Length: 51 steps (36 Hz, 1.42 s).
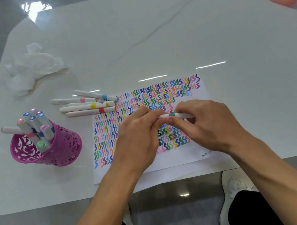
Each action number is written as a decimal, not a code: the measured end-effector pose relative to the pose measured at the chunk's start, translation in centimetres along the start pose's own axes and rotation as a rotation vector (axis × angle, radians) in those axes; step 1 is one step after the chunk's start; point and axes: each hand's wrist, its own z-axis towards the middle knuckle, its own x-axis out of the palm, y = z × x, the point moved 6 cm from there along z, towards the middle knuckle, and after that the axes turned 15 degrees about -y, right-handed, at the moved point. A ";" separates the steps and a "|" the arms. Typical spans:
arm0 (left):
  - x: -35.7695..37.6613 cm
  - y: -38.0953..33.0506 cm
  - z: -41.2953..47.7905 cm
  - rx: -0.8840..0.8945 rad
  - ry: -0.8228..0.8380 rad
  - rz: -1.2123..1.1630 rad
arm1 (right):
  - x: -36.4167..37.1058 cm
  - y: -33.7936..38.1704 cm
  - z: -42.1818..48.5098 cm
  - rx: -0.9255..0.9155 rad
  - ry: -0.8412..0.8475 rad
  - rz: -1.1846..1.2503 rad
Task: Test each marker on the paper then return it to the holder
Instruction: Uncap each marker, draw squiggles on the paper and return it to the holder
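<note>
Green-banded white marker point(175, 115) held level just above the paper point(152, 163), pinched from both ends: left hand point(139, 133) with fingers point(148, 113) curled round the cap end, right hand point(211, 121) wrapped round the barrel, thumb pressed underneath. Looks like cap work, though cannot tell whether coming off or going back on; tip hidden inside the grip. Sheet crowded with coloured squiggles, only the near strip bare. Magenta holder point(65, 146) well off to the left on the worktop point(150, 33), packed with capped markers, one leaning out over the rim. Loose markers point(89, 107) lying in a row between holder and sheet, just beside the paper's far left corner. Crumpled tissue point(32, 70) further back.

Risks from here: a sudden give at the cap, jerking the hands apart and dragging a wet tip across a palm or the rows drawn so far. Cap seated crooked or only half home, drying the tip later. Forearms passing over the sheet's near edge, liable to shift or crease it. Reaching left to the holder, easy to knock the leaning marker, or tip the holder itself, probably top-heavy as loaded. Easy also to muddle tested with untested among the row on the worktop
</note>
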 end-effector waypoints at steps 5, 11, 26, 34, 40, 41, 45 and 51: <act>0.2 0.0 0.2 -0.031 -0.014 -0.039 | -0.1 -0.1 0.0 -0.008 -0.045 -0.027; 0.4 0.0 0.3 -0.054 0.000 -0.064 | -0.2 -0.6 0.0 0.024 -0.059 -0.049; 0.9 0.4 0.8 -0.139 0.015 -0.076 | 0.2 -2.0 -0.4 0.103 -0.023 0.000; 1.0 0.7 1.2 -0.176 -0.093 -0.017 | -0.8 -2.9 -0.1 0.246 -0.079 0.286; 0.7 1.0 1.5 -0.212 -0.131 -0.009 | -2.4 -4.1 0.6 0.237 -0.248 0.381; 0.8 1.0 1.5 -0.212 -0.129 -0.008 | -2.5 -4.2 0.6 0.234 -0.260 0.382; 1.1 0.8 1.5 -0.205 -0.121 -0.003 | -2.4 -4.4 0.4 0.297 -0.261 0.477; 1.5 0.5 1.8 -0.199 -0.113 -0.010 | -2.5 -5.0 0.2 0.483 -0.253 0.678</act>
